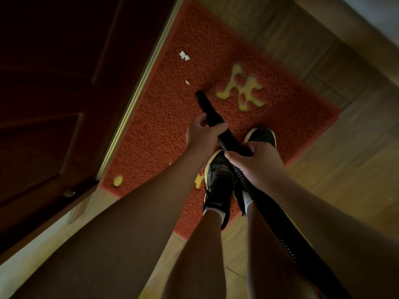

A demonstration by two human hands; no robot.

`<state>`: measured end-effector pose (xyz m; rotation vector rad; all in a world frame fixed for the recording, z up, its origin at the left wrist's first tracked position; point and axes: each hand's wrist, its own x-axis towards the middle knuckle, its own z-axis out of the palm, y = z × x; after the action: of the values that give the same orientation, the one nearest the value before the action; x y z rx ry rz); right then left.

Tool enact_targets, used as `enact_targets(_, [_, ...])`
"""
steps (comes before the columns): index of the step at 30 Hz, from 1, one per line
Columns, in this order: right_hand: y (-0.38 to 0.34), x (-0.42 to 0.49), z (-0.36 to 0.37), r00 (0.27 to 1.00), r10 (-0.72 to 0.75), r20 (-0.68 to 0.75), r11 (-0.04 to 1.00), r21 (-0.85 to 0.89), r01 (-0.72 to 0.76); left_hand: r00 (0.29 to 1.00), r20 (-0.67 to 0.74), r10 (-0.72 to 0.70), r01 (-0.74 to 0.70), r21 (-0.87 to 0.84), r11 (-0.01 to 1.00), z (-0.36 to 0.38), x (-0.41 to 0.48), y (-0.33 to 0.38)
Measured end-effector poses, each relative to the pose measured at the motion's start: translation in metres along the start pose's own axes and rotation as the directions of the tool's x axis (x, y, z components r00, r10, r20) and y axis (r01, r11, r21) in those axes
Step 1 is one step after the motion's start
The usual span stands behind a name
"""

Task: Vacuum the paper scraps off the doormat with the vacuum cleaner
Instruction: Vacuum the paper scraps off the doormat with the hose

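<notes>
- Paper scraps [184, 55]: a white pair lies on the doormat [164, 117] near its door-side edge. One smaller bit [187, 82] sits closer in, just ahead of the nozzle tip.
- Handling guess: scraps are featherweight and flat, so suction should lift them easily. The mat pile is coarse and looped and edges could snag in it. Expect to need the tip right down over each piece.
- Nozzle tube [208, 108]: black, rigid, tip aimed at the small scrap, near it but apart. Can't tell whether the tip touches the pile.
- Left hand [201, 134]: fingers wrapped round the tube's rear end. Good steering point, since it's a stiff section and the tip goes where the wrist points.
- Right hand [257, 162]: curled round the ribbed hose [280, 219] just behind the tube joint. The hose is flexible and trails back past the right leg. It's likely light but will tug, so this hand feeds the slack.
- Both shoes [218, 182] stand on the mat, so it probably won't lift or slide.
- Risk: the pair sits near the threshold strip [138, 87] under the dark door [54, 93]. A nudge from the tip could push them off the mat edge.
</notes>
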<state>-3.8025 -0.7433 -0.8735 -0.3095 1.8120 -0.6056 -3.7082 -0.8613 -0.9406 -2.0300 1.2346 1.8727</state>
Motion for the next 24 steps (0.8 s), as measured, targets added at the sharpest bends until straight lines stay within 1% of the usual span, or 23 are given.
enact_targets(5, [-0.005, 0.010, 0.003, 1.000, -0.005, 0.016, 0.999, -0.037, 0.006, 1.000, -0.019, 0.023, -0.023, -0.011, 1.000, -0.007, 0.006, 0.002])
enact_targets(11, [-0.011, 0.019, 0.005, 1.000, -0.001, 0.027, 0.999, -0.036, 0.002, 0.999, -0.042, 0.017, -0.017, -0.007, 1.000, -0.012, 0.011, 0.009])
enact_targets(16, [-0.020, 0.025, 0.002, 1.000, -0.001, 0.011, 0.997, -0.080, 0.002, 1.000, -0.029, 0.007, -0.008, -0.027, 1.000, -0.014, 0.015, 0.016])
enact_targets(24, [-0.031, 0.034, -0.006, 1.000, 0.001, -0.005, 0.997, -0.073, -0.001, 0.999, -0.020, 0.034, -0.035, -0.032, 0.999, -0.011, 0.020, 0.035])
